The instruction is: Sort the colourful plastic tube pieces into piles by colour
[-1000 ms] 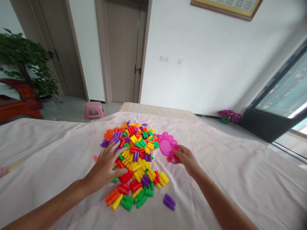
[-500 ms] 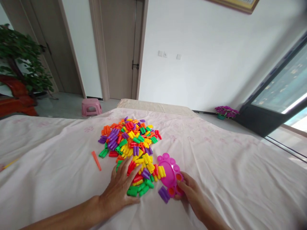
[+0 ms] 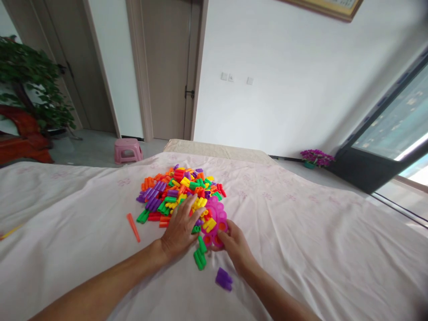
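A heap of bright plastic tube blocks (image 3: 157,196) in purple, orange, yellow, green and red lies on the cloth. Over its near right side rests my left hand (image 3: 182,225), fingers spread and palm down against the blocks; what lies beneath the palm is hidden. My right hand (image 3: 236,245) pinches the rim of a pink plastic piece (image 3: 220,215) with round scalloped lobes, thumb on top. This piece touches the heap's right edge, and a yellow block (image 3: 209,225) lies on it. Green blocks (image 3: 199,257) and a purple block (image 3: 224,279) lie loose nearer to me.
An orange stick-like piece (image 3: 133,227) lies left of the heap on the wrinkled pale pink cloth (image 3: 301,249). At the far left edge is a thin yellow item (image 3: 11,232). Beyond the cloth stand a pink stool (image 3: 128,150) and potted purple flowers (image 3: 316,157).
My right hand has moved the pink piece left and away from me, against the heap. My left hand has shifted right and forward, with blocks pushed along. The purple block now lies apart.
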Available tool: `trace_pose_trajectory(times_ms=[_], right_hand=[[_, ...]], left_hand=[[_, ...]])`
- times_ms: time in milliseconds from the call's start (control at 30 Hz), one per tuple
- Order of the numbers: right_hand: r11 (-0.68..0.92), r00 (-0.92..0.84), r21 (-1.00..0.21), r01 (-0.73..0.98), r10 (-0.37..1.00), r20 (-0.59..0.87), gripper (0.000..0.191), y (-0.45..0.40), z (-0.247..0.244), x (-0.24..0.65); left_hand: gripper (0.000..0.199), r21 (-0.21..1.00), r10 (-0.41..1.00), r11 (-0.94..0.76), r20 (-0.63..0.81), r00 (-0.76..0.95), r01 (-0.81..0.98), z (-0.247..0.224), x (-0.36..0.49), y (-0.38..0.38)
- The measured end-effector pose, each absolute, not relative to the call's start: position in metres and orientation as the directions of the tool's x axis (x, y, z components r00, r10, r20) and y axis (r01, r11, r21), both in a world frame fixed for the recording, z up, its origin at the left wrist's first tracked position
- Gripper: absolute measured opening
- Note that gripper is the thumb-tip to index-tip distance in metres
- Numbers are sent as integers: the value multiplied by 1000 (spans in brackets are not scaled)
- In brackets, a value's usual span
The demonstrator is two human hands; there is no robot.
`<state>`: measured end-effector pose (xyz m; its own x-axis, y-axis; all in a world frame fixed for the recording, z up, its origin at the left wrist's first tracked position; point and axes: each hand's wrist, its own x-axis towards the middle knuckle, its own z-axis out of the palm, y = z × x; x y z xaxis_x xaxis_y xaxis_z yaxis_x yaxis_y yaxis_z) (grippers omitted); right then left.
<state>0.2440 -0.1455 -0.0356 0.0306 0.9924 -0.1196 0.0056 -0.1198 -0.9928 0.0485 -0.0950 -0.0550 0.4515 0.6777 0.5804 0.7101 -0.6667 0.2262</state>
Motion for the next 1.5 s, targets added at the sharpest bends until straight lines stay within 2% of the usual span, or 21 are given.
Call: trace_pose_trajectory(times_ms=[67, 133, 233, 300, 333, 400, 433, 533, 600, 633, 700, 800, 933, 1000, 1067, 1133, 1233, 1333, 1400, 1500], right_hand=[[-42, 34, -997, 65, 999, -39, 32, -125, -21, 239], [58, 51, -967, 248, 996, 72, 21, -104, -5, 236], [187, 56, -789, 585, 961, 269, 8, -78, 14, 238], [211, 77, -708, 674, 933, 351, 10, -67, 20, 244], [206, 103, -712, 672, 925, 365, 12, -64, 21, 249], [173, 172, -785, 595, 927, 335, 17, -60, 15, 263], [151, 208, -837, 527, 931, 299, 19, -59, 9, 270], [98, 292, -955, 279, 939, 182, 27, -59, -14, 290], [85, 336, -986, 141, 933, 129, 32, -61, -30, 299], [80, 349, -993, 85, 931, 105, 34, -62, -36, 302], [60, 364, -998, 0, 930, 56, 34, -65, -47, 305], [34, 364, -998, -47, 931, 15, 30, -70, -60, 305], [48, 358, -999, 17, 932, 51, 31, -72, -74, 302], [56, 368, -996, 74, 926, 79, 34, -72, -75, 300], [64, 375, -991, 120, 921, 105, 38, -71, -70, 297], [84, 360, -981, 173, 922, 143, 40, -69, -60, 291], [133, 286, -927, 351, 928, 241, 39, -61, -42, 280], [168, 251, -845, 507, 910, 331, 35, -47, -27, 278], [153, 290, -836, 527, 892, 347, 34, -35, -24, 287], [61, 397, -897, 439, 882, 254, 34, -16, -30, 313]], left_hand=[[54, 263, 689, -642, 609, 393, 720, -42, 43, -75], [45, 300, 720, -590, 616, 320, 750, -27, 35, -53], [46, 368, 786, -455, 593, 172, 811, -8, 21, -27], [51, 392, 796, -377, 600, 78, 839, -1, 15, -24], [50, 392, 788, -369, 613, 60, 843, 1, 14, -29], [43, 371, 756, -436, 645, 110, 820, -2, 18, -49], [39, 352, 736, -511, 650, 188, 785, -5, 23, -63], [33, 274, 576, -801, 592, 564, 531, -21, 44, -112], [44, 221, 398, -917, 500, 769, 331, -35, 59, -137], [50, 199, 332, -942, 452, 828, 269, -41, 65, -145], [50, 173, 241, -967, 383, 892, 187, -54, 75, -150], [38, 133, 258, -965, 375, 890, 224, -67, 81, -140], [24, 66, 357, -929, 412, 838, 363, -74, 77, -125], [14, 86, 425, -898, 427, 798, 432, -70, 71, -118], [13, 132, 505, -851, 472, 723, 508, -61, 64, -110], [17, 189, 570, -797, 550, 611, 574, -47, 54, -97], [22, 277, 657, -671, 651, 380, 687, -19, 37, -73], [26, 297, 725, -504, 656, 211, 811, 3, 14, -49], [37, 301, 758, -421, 635, 149, 856, 7, -4, -38], [61, 325, 838, -244, 545, 30, 914, -4, -33, -27]])
